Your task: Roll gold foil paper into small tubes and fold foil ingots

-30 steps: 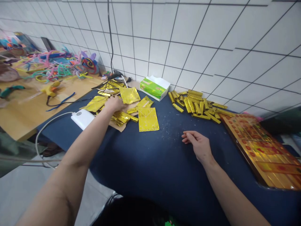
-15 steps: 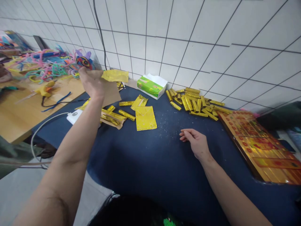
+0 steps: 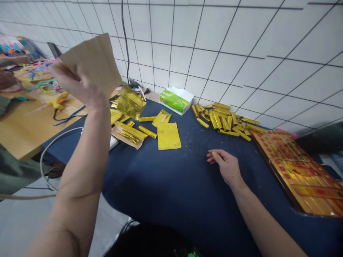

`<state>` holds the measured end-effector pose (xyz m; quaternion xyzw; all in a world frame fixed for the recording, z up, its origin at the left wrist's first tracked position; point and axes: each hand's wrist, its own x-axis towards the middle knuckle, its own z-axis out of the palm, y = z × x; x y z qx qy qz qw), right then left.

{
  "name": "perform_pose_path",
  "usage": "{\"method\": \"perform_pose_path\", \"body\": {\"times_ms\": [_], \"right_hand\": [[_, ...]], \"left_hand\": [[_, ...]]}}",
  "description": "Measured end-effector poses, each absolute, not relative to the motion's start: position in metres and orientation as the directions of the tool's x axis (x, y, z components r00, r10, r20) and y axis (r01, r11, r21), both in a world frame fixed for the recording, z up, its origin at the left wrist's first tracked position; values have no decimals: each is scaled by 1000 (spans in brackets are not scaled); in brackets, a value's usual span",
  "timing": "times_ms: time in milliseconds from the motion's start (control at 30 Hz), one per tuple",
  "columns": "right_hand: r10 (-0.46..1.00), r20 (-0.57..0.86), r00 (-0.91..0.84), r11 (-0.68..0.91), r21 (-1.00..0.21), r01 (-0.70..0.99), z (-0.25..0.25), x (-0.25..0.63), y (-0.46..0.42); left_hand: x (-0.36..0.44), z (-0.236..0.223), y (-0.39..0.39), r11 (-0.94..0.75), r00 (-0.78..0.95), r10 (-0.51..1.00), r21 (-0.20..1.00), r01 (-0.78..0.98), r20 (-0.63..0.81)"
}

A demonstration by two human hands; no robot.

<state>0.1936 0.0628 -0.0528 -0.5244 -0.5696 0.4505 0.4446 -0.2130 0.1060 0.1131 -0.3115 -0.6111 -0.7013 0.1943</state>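
My left hand (image 3: 80,87) is raised at the far left of the dark blue table, closed on the edge of a brown sheet of paper or thin card (image 3: 93,62). A crinkled gold foil sheet (image 3: 130,102) hangs or lies just beyond and below the brown sheet; whether they touch I cannot tell. Fingers curled together, my right hand (image 3: 226,166) rests by the table's middle with nothing visible in it. To its left lies a flat yellow patterned square (image 3: 169,137), beside a smaller folded gold piece (image 3: 162,117) and gold paper tubes (image 3: 148,131).
A green and white tissue pack (image 3: 176,100) stands against the tiled wall. Many gold paper tubes (image 3: 222,119) are heaped at the back right, next to an orange-gold decorated panel (image 3: 302,167). On the wooden table at left lie a yellow glue gun (image 3: 57,101) and coloured pipe cleaners.
My left hand has lifted and tilted the brown sheet upward. The gold sheet beside it now sits lower and is turned. My right hand has barely moved.
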Motion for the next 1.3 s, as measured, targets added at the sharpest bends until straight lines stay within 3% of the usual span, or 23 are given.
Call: {"method": "perform_pose_path", "body": {"times_ms": [33, 100, 133, 200, 267, 333, 400, 500, 667, 767, 867, 933, 1000, 1167, 1300], "right_hand": [[998, 34, -55, 45, -979, 198, -53, 194, 63], [998, 29, -56, 39, -980, 193, -52, 195, 63], [998, 25, -58, 35, -982, 186, -51, 195, 62], [997, 9, -80, 22, -986, 167, -49, 196, 61], [992, -18, -128, 1, -990, 143, -45, 195, 58], [985, -26, -169, -13, -997, 82, -41, 192, 52], [984, -36, -175, -41, -999, -29, -38, 190, 45], [970, -146, -192, -179, -969, -168, -33, 189, 34], [899, -281, -337, -353, -919, -173, -25, 197, 22], [896, -306, -322, -348, -934, -80, -23, 195, 16], [918, -348, -192, -359, -933, -27, -26, 193, 16], [935, -337, -107, -345, -936, -68, -29, 195, 18], [946, -320, -53, -324, -940, -107, -32, 199, 21], [949, -312, -45, -315, -943, -109, -34, 205, 24], [957, -287, -50, -291, -953, -91, -30, 203, 24]], "left_hand": [[-205, 115, 103, -221, -719, 50, 709, 669, 694], [-180, 114, 97, -383, -701, 72, 669, 637, 709], [-163, 111, 93, -496, -731, 142, 687, 531, 667], [-121, 101, 82, -619, -716, 498, 779, 103, 490], [-78, 88, 67, -460, -541, 806, 830, -316, 241], [-40, 72, 53, -221, -375, 927, 804, -553, -3], [-13, 53, 43, -58, -275, 950, 779, -624, -149], [5, 26, 37, 56, -211, 947, 772, -634, -242], [1, -12, 33, 130, -224, 932, 842, -524, -284], [-7, -25, 27, 205, -124, 964, 955, -212, -235], [-19, -27, 25, 31, 110, 993, 987, 156, -49], [-29, -26, 32, -111, 209, 977, 942, 316, 45], [-42, -26, 47, -191, 175, 978, 836, 515, 116], [-80, -34, 101, -101, -36, 977, 606, 789, 210], [-88, -31, 110, -4, -185, 949, 594, 805, 257]]}}
